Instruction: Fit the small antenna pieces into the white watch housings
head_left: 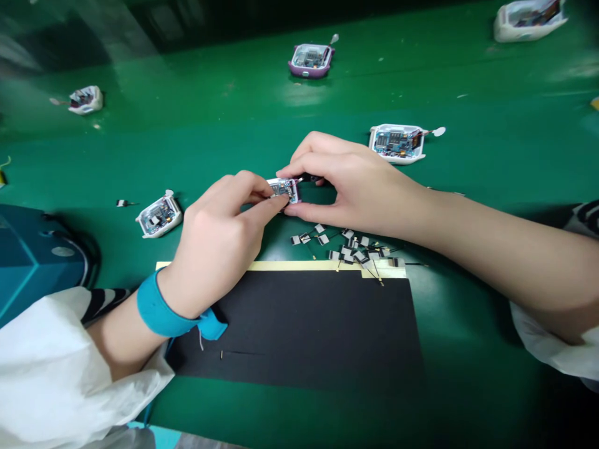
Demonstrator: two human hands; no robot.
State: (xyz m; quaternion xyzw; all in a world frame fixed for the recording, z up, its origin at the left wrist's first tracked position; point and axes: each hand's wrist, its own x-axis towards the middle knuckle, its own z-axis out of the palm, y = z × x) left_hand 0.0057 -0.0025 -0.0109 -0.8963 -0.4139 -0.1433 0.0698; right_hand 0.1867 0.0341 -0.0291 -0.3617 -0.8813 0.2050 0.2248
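Between my two hands sits a small watch case (282, 187) with a bare circuit board inside, partly covered by my fingers. My left hand (227, 231), with a teal strap around its wrist, closes on the case's left side, thumb and fingertips at the board. My right hand (344, 178) grips the right end of the case with its thumb and fingers. A small dark part (309, 178) shows under the right fingers; its kind I cannot make out. Just below the hands lies a pile of small black-and-white parts with thin wire leads (349, 249).
Other open watch cases lie around the green table: a white one (160, 216) at left, another (397, 143) at right, a purple one (311, 60) farther back. A black mat (304, 324) with a yellow strip lies in front. A teal box (40, 255) stands at left.
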